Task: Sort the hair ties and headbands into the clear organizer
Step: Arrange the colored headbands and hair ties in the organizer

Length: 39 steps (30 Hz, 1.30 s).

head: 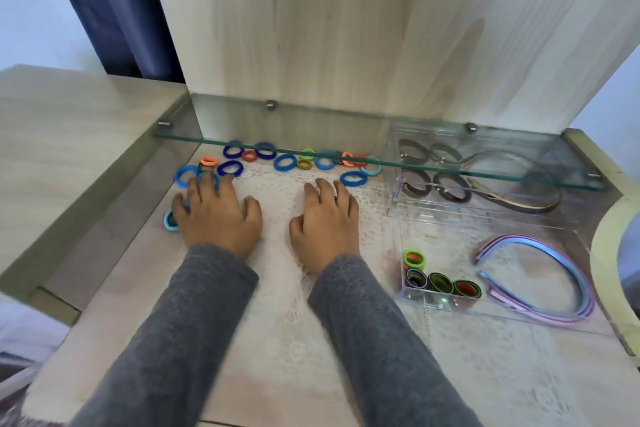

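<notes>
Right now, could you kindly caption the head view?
Left hand and right hand lie palm-down on the table, loose hair ties beyond, clear organizer part-filled at right.

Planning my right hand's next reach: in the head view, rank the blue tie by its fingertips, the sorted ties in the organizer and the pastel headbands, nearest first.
From the right hand:
1. Blue tie, just beyond the fingertips.
2. Sorted ties, in the organizer, front left.
3. Pastel headbands, far right.

Setting: a home, dressing-table corner. Pale wood table with glass shelf, lace mat, navy curtain behind (domestic furnishings throughout).
</notes>
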Available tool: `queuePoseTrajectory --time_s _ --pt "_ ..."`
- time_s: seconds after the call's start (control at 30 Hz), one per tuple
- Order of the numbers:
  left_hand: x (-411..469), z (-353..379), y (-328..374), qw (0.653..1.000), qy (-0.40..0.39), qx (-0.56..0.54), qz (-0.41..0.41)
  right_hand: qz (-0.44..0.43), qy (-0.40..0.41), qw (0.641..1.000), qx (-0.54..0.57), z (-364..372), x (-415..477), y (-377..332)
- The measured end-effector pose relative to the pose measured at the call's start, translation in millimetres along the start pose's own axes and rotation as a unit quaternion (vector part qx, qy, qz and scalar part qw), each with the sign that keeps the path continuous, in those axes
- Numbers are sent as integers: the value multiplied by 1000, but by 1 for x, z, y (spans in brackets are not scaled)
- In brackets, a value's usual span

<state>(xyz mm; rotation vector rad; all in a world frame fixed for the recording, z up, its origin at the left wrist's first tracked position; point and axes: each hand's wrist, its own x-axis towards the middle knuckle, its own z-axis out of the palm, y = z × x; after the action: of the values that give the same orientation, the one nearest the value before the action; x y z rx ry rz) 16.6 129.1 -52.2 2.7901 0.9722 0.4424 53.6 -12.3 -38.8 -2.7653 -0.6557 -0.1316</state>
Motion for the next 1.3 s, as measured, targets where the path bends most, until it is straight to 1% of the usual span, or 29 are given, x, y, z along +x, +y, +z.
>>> queuePoseTrajectory --time_s 0.07,0.17,0.37,0.6,0.8,0.9,1.03,1.17,1.3 --pt "12 -2 -5 1000 30 -8 -3 15 4 1000 0 4 9 -2" --pt "28 -1 -12 999 42 -6 -11 37 11 999 -2 9 22 -5" --pt "47 0 -16 994 92 -57 -1 34 37 998 -26 14 46 -6" --pt "65 8 -24 992 83 -90 -18 46 54 996 -45 17 68 -5" --pt "69 10 -27 982 129 -138 -12 42 96 994 -43 20 74 -1" --pt "69 9 -31 978 127 -166 -5 43 107 992 -43 20 73 2" --pt "66 7 -39 973 125 -188 52 35 124 991 -28 22 71 5" --pt "53 5 -41 951 93 -252 151 32 127 991 30 18 65 12" --pt "37 4 -36 940 34 -228 253 26 137 987 84 15 58 15"
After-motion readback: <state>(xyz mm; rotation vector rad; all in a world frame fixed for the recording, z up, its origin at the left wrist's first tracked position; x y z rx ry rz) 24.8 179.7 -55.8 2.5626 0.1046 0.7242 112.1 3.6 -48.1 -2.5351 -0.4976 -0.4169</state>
